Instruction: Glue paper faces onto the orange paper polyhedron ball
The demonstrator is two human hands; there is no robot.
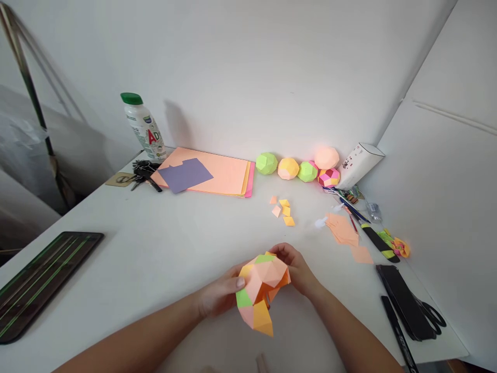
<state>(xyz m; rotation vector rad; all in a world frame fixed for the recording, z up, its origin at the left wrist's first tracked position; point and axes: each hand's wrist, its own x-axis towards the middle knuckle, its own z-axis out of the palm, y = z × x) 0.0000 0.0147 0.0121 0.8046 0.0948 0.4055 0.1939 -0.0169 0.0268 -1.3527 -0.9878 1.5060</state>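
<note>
Both hands hold a partly open ball of folded paper (267, 274) above the near middle of the table. Peach, orange and green facets make up its surface, with a gap facing me and an orange flap hanging down. My left hand (223, 292) grips its left side, the thumb lying on a peach facet and the fingers behind it. At the upper right edge, my right hand (293, 264) has its fingers curled against the paper; its fingertips are partly hidden. Beyond the ball lie several small folded paper pieces (286, 211), orange and peach.
Finished paper balls (266, 163) line the wall beside a white tube (359, 165). Coloured sheets (217, 173), keys (144, 171) and a white bottle (143, 127) stand back left. A dark tray-like board (46, 280) lies left. Peach squares (341, 229), a cutter (380, 242) and scissors (430, 313) lie right.
</note>
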